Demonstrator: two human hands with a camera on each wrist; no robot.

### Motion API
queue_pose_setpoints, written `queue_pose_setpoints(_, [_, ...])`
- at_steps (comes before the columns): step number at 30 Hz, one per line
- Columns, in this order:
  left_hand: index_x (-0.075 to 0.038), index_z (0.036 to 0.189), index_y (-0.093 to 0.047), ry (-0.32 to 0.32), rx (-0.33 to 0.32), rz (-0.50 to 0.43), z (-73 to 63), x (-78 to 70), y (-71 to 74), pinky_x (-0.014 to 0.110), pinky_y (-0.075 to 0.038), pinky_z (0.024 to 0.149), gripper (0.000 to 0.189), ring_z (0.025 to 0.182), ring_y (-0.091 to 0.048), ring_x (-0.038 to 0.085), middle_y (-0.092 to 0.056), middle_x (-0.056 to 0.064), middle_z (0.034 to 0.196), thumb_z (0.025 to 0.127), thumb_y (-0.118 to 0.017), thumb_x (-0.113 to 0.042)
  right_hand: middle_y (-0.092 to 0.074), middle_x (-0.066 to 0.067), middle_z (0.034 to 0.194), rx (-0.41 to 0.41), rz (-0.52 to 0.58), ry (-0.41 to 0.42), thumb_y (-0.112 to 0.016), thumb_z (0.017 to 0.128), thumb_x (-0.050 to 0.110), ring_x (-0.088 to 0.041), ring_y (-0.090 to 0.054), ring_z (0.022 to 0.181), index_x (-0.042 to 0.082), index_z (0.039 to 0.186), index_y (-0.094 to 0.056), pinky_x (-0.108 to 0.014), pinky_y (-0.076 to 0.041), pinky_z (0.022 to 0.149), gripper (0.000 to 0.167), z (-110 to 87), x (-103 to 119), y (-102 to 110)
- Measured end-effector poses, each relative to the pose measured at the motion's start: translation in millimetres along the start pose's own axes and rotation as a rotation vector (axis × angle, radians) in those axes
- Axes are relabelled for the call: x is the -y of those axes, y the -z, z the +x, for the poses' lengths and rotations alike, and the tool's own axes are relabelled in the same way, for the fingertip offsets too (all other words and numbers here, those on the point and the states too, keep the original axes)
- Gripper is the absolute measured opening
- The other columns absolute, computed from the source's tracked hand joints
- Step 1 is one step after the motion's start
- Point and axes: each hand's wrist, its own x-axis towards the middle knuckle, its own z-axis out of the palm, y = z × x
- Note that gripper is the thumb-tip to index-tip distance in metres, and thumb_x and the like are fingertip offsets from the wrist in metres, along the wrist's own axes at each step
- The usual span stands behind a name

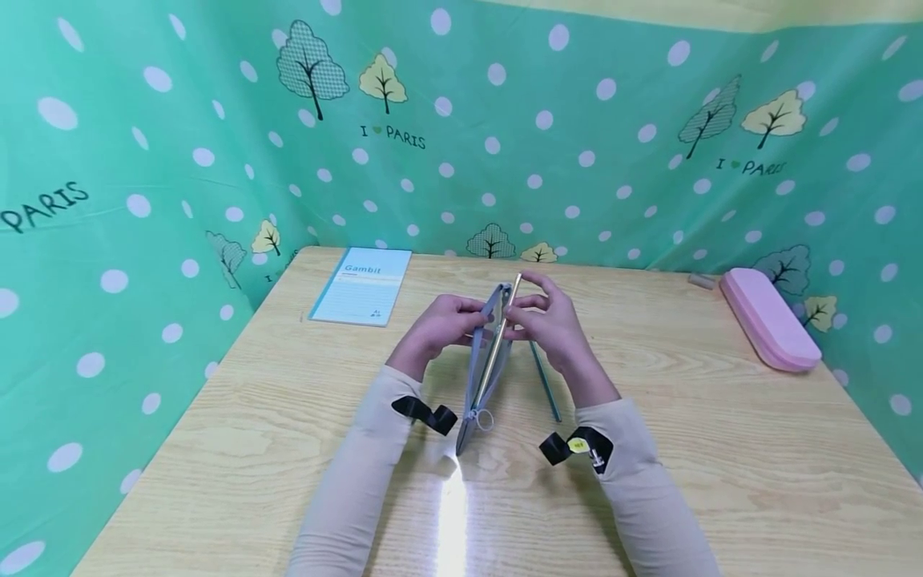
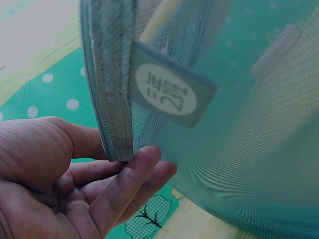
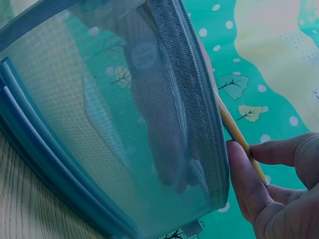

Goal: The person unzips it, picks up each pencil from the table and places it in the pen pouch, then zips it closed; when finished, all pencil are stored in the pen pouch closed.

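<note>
A grey-blue mesh zipper pouch (image 1: 473,365) stands on edge in the middle of the table, its zipper side open toward the person. My left hand (image 1: 445,324) pinches the far end of the zipper edge between thumb and fingers. In the left wrist view a grey fabric label (image 2: 167,89) with a white oval juts from that edge. My right hand (image 1: 551,324) holds a gold-yellow pencil (image 3: 234,127) near its far end, between thumb and fingers. The pencil lies lengthwise along the pouch opening, its near part between the two mesh sides.
A dark green pencil (image 1: 546,383) lies on the table right of the pouch. A light blue notebook (image 1: 363,287) is at the back left. At the back right are a pink pencil case (image 1: 770,319) and a small greyish block (image 1: 701,281). A patterned green curtain (image 1: 461,144) hangs behind the table.
</note>
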Motion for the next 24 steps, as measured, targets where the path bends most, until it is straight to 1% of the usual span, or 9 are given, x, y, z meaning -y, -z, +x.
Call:
queue_pose_setpoints(10, [0.006,0.136,-0.062,0.002,0.006,-0.008,-0.6,-1.5,-0.9,0.038,-0.064,0.091,0.035,0.113,-0.069,0.042,-0.07,0.026,0.124,0.104,-0.056,-0.005,-0.06,-0.014,0.108,-0.002,-0.031,0.009,-0.062,0.095,-0.012,-0.011,-0.069,0.077,0.005,0.158,-0.034,-0.025,-0.066,0.07,0.072,-1.5,-0.1,-2.0])
queue_pose_setpoints(18, [0.007,0.135,-0.063,-0.004,-0.001,-0.011,0.2,0.0,0.3,0.037,-0.064,0.09,0.034,0.107,-0.072,0.037,-0.071,0.026,0.121,0.104,-0.056,-0.005,-0.06,-0.015,0.108,0.004,-0.043,0.007,-0.063,0.095,-0.011,-0.013,-0.07,0.076,0.007,0.157,-0.038,-0.027,-0.066,0.07,0.069,-2.8,1.0,-5.5])
queue_pose_setpoints(21, [0.006,0.135,-0.063,-0.002,-0.004,-0.009,0.3,-0.2,0.3,0.037,-0.064,0.089,0.034,0.105,-0.073,0.035,-0.071,0.025,0.122,0.104,-0.057,-0.006,-0.061,-0.018,0.113,0.0,-0.112,0.033,-0.064,0.096,-0.006,-0.017,-0.071,0.083,0.004,0.152,-0.045,-0.029,-0.066,0.073,0.06,-4.6,1.6,-4.6])
queue_pose_setpoints(24, [0.006,0.135,-0.064,0.001,-0.005,-0.005,0.5,-1.0,0.0,0.037,-0.064,0.089,0.034,0.103,-0.074,0.032,-0.071,0.025,0.123,0.104,-0.057,-0.006,-0.061,-0.022,0.118,-0.028,-0.207,0.086,-0.062,0.099,0.002,-0.027,-0.071,0.092,-0.001,0.145,-0.054,-0.031,-0.067,0.074,0.047,-6.6,3.9,0.4])
